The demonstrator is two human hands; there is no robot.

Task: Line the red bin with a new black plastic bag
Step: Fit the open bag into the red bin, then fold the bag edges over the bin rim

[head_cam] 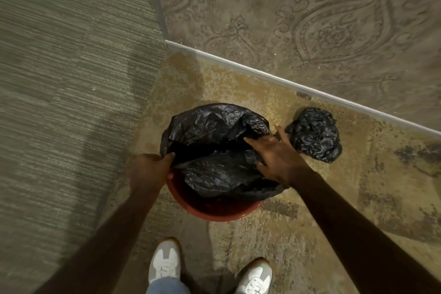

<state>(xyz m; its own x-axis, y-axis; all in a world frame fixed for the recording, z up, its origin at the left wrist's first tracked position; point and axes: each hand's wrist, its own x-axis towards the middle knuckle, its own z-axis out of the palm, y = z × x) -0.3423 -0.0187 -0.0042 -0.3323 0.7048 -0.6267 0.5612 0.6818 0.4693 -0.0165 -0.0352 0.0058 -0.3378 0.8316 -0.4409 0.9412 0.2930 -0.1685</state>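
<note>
The red bin [214,212] stands on a patterned carpet in a corner, seen from above. A crinkled black plastic bag [214,141] lies over its mouth and covers the far rim; the near rim shows bare. My left hand [149,169] pinches the bag's edge at the bin's left rim. My right hand [279,155] rests on the bag at the right side, fingers spread and curled into the plastic. The inside of the bin is mostly hidden by the bag.
A second, balled-up black bag [315,133] lies on the carpet right of the bin, next to the white skirting [286,82]. Walls close in at left and behind. My two white shoes [167,262] stand just in front of the bin.
</note>
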